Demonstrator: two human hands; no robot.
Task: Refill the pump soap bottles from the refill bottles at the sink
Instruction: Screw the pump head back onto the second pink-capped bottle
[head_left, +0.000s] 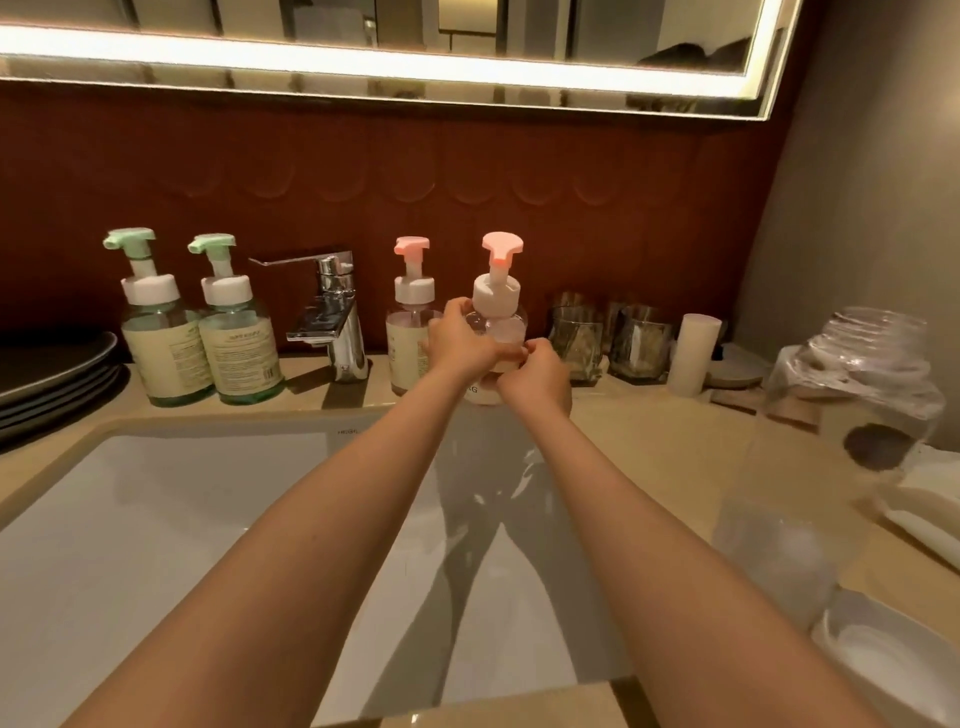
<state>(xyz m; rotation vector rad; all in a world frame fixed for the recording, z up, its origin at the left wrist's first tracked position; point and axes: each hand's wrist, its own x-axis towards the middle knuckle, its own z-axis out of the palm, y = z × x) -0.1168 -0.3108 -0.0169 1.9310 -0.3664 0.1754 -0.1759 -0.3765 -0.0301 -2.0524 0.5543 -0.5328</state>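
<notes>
Head view: the hands are covering most of the pink-pump bottle (496, 299), including its label. Its body is showing clear under a white collar. The left hand (460, 343) is gripping its left side and the right hand (535, 376) its lower right, behind the sink (156, 519), right of the faucet (332, 317).

Along the counter's (649, 441) back edge I count two green-topped pump bottles (165, 347) (240, 353) left of the single faucet (332, 317) and two pink-topped pump bottles (408, 343) (496, 299) right of it, four in all. Toward the back right corner stand two dark glasses (576, 332) (640, 340) and one white cup (692, 353). One clear jar (862, 395) sits at the right edge. The dark plates (52, 374) stacked at the left edge are too blurred to count.
</notes>
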